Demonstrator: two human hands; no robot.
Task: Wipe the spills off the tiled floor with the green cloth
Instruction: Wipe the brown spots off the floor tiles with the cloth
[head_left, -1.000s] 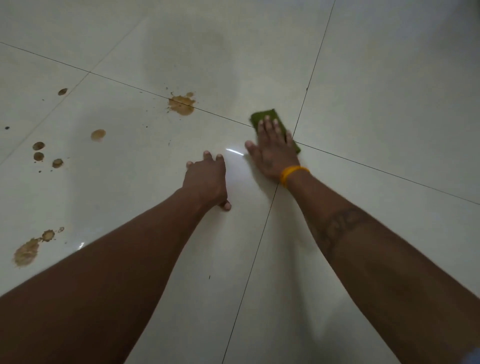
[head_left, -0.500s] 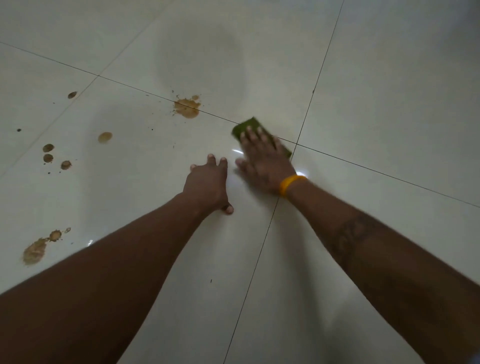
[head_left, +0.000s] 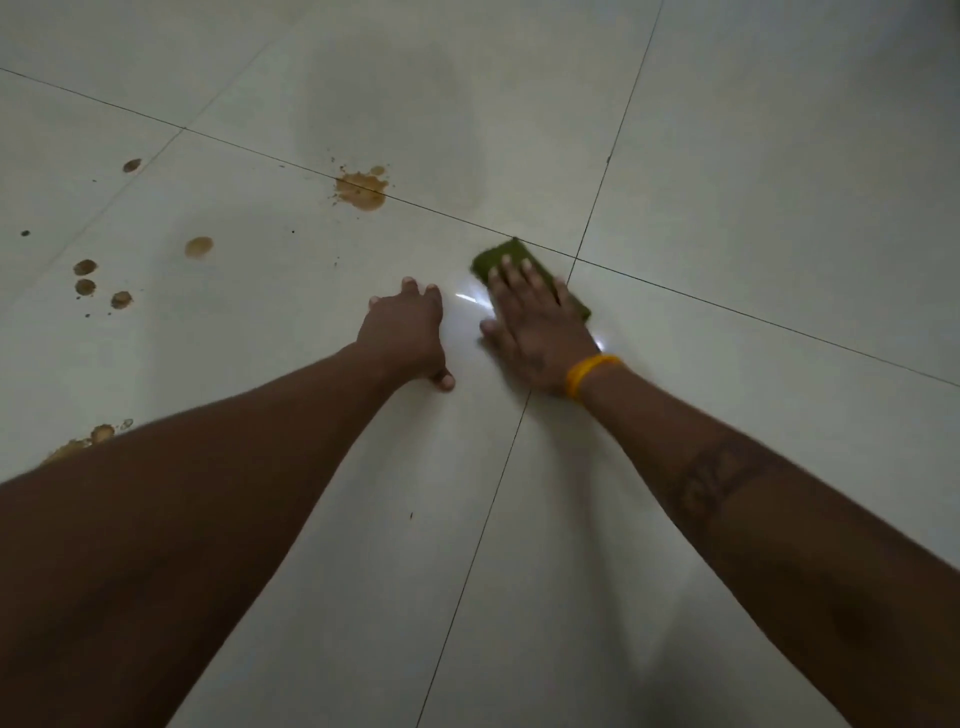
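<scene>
My right hand, with a yellow band at the wrist, lies flat on the folded green cloth and presses it to the pale tiled floor just left of a grout crossing. My left hand rests on the tile beside it, fingers bent, holding nothing. A large brown spill sits on a grout line up and left of the cloth. Smaller brown spots and a cluster lie farther left. Another brown patch shows at the left, partly hidden by my left forearm.
Dark grout lines cross the glossy floor. A faint dull smear marks the tile beyond the large spill. A small brown spot lies at the far left. Bright glints show between my hands.
My right hand slid the cloth left toward my left hand, then back slightly right and forward. My left hand stayed planted. The view drifted a little.
</scene>
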